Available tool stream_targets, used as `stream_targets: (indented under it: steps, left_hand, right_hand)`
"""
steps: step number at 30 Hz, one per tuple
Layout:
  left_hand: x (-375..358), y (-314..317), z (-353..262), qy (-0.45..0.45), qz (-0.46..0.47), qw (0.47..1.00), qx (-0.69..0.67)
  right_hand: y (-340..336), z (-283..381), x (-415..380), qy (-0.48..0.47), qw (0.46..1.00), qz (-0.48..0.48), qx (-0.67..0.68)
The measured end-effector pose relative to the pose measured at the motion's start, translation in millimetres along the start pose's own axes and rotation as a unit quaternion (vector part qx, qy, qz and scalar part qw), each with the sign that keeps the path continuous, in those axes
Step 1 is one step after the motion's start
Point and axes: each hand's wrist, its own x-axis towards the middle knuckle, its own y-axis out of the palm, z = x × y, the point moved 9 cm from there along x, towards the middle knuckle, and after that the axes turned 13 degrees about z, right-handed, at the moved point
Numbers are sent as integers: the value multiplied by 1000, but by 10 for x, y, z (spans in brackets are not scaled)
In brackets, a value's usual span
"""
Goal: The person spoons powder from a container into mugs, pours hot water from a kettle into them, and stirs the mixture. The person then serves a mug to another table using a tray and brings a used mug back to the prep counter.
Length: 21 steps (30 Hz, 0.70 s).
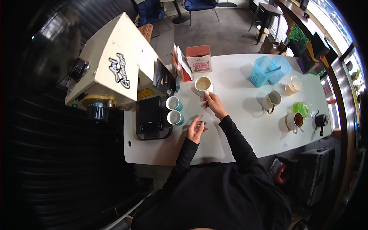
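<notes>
A white mug [203, 86] with a pale brown drink or residue inside is at the middle of the table. My right hand [214, 104] has its fingers closed around the mug's handle, on the side toward me. Over the table nearer to me, my left hand [196, 129] holds nothing, its fingers apart and loosely curled. To its left are two teal cups with white insides, a farther cup [174, 103] and a nearer cup [175, 117]. They sit beside a black scale-like device [154, 118].
A large cream machine [111, 65] rises at the left. Behind the mug stands a red-and-white box [199, 59]. Blue plastic containers [264, 72], a patterned mug [271, 100], a mug with brown contents [294, 121], a green cup [301, 109] and a small black pot [321, 120] occupy the right side.
</notes>
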Motion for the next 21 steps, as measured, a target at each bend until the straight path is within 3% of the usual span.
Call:
stream_targets:
  steps: [4, 11, 21]
  left_hand:
    - [104, 31, 44, 23, 15, 1000, -2]
    - [268, 326, 175, -22, 94, 995, 6]
    - [532, 1312, 278, -45, 249, 967, 27]
  right_hand:
    - [-88, 41, -312, -7, 999, -42, 4]
    - [-567, 100, -1411, -15, 993, -115, -16]
    - [-1476, 149, -3174, -29, 929, -369, -31]
